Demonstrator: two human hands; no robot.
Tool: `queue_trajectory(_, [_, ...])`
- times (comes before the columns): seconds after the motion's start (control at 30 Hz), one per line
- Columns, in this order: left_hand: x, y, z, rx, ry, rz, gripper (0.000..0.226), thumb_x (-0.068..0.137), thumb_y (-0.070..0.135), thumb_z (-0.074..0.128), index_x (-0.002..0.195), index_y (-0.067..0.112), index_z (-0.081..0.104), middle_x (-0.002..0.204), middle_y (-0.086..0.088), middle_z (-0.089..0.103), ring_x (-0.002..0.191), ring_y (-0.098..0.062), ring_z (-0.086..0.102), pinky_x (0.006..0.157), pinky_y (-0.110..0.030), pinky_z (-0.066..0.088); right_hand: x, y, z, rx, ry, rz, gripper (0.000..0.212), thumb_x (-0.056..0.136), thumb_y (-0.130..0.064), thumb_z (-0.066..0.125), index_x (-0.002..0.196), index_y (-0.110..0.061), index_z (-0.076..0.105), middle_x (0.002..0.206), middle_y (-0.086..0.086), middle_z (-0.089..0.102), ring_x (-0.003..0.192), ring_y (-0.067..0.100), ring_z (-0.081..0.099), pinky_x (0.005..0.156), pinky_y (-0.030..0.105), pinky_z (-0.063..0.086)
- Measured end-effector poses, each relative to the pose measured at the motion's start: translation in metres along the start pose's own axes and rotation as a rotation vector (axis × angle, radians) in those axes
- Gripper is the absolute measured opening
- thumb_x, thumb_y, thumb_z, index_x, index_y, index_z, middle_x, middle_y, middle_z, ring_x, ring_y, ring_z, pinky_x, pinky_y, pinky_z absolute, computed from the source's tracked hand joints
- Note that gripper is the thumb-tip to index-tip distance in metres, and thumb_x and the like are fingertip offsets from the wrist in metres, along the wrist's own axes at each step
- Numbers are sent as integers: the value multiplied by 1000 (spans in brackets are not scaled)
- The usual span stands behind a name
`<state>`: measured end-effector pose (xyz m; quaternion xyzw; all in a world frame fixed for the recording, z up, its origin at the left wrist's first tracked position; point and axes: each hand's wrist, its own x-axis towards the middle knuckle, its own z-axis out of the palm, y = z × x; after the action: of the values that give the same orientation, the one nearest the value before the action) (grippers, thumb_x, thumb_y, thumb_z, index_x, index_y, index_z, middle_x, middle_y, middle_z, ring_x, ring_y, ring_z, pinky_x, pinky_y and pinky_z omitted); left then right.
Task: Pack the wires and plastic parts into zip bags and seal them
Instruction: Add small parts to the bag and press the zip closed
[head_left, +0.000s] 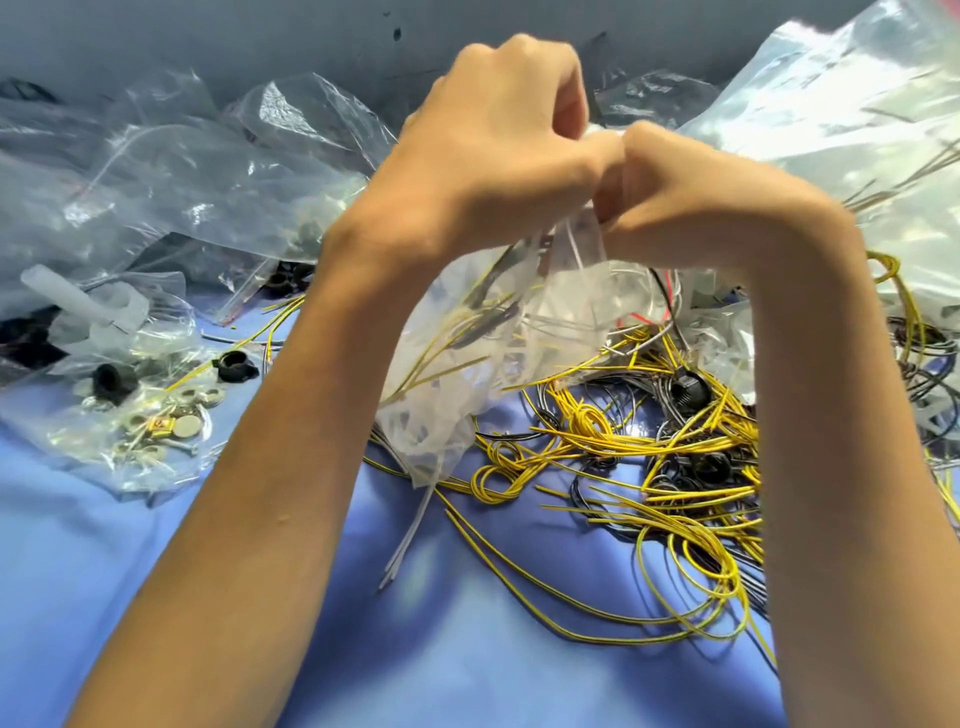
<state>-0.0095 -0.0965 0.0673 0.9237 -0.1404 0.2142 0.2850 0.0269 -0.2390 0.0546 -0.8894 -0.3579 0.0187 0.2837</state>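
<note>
Wires (675, 452), yellow and dark, lie in a loose tangle on the blue desk (156, 597) at lower right, their loops reaching toward the bottom centre. The bare patch at lower left and bottom centre looks like the only free room to set anything down. Just beyond, at frame centre, the zip bag (493, 338) hangs from the hands with several yellow wires inside it, and white strands (410, 535) appear to trail out below it onto the desk. Above, the left hand (498, 140) and right hand (691, 192) meet knuckle to knuckle at the bag's top, each grip curled tight and pinching the plastic. The seal is hidden behind the fingers, so I cannot tell how far it is closed. The likely trouble is a strand caught across the zip, which would keep the strip from pressing shut, or the hanging bag snagging the tangle beneath and dragging it. Black plastic parts (236, 366) sit at middle left, hemmed in by crumpled empty bags (182, 171) at upper left. A large bag (831, 104) crowds the upper right, so sideways room is slight.
</note>
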Motion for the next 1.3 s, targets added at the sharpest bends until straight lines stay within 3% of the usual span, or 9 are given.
queue_trajectory(0.1, [1, -2, -3, -56, 64, -6, 17, 63, 39, 45, 64, 24, 52, 64, 11, 58, 62, -7, 54, 58, -21, 40, -5, -1, 5, 22, 180, -38, 18, 72, -21, 67, 69, -3, 70, 54, -5, 49, 50, -5, 37, 46, 10, 30])
queue_trajectory(0.23, [3, -2, -5, -97, 132, -11, 14, 64, 37, 46, 63, 23, 50, 61, 10, 56, 55, 1, 48, 53, -17, 36, 2, -4, 7, 43, 294, -16, 25, 73, -8, 57, 54, -21, 67, 39, -17, 52, 40, -4, 47, 41, 5, 31])
queue_trajectory(0.3, [4, -2, -5, -134, 147, -19, 14, 64, 36, 46, 63, 23, 50, 62, 9, 57, 56, -2, 48, 56, -20, 39, 6, -7, 11, -66, 217, -18, 31, 77, -6, 57, 57, -25, 69, 46, -13, 57, 47, -3, 52, 45, 6, 37])
queue_trajectory(0.43, [5, -4, -5, -187, 141, -42, 14, 65, 33, 46, 62, 21, 51, 63, 4, 59, 56, -7, 48, 62, -27, 47, 10, -7, 17, -215, -89, 34, 14, 81, -15, 69, 94, -12, 72, 90, 18, 68, 79, 12, 55, 76, 37, 53])
queue_trajectory(0.8, [7, -14, -9, -235, 132, -79, 10, 63, 29, 49, 59, 21, 52, 58, 4, 57, 52, -7, 48, 63, -29, 48, -7, -6, 3, -151, -52, 143, 14, 77, -22, 61, 74, -31, 71, 49, -18, 61, 44, -6, 50, 40, 7, 33])
queue_trajectory(0.97, [8, -15, -7, -235, 109, -82, 10, 62, 29, 48, 60, 20, 51, 59, 3, 58, 53, -7, 48, 62, -25, 44, -4, -4, 3, -93, -47, 129, 18, 77, -17, 68, 87, -31, 74, 51, -24, 59, 49, -10, 48, 45, 6, 33])
queue_trajectory(1.07, [8, -16, -9, -216, 104, -84, 10, 63, 30, 48, 60, 20, 51, 60, 4, 58, 57, -8, 50, 64, -26, 46, -2, -7, 2, -2, -3, 56, 21, 80, -10, 69, 94, -23, 76, 68, -17, 70, 62, -7, 52, 57, 16, 43])
queue_trajectory(1.17, [9, -18, -11, -211, 99, -81, 11, 63, 31, 47, 60, 21, 51, 61, 5, 56, 58, -8, 50, 63, -25, 46, 1, -9, 7, -50, 66, -1, 17, 81, -10, 68, 91, -20, 77, 56, -16, 61, 52, -10, 46, 48, 9, 33])
queue_trajectory(1.3, [9, -19, -11, -230, 99, -75, 11, 65, 31, 47, 60, 22, 50, 59, 6, 52, 50, -3, 43, 52, -20, 35, 6, -11, 18, -214, -66, 7, 15, 83, -18, 68, 93, -10, 76, 88, 20, 70, 66, 10, 46, 66, 36, 47])
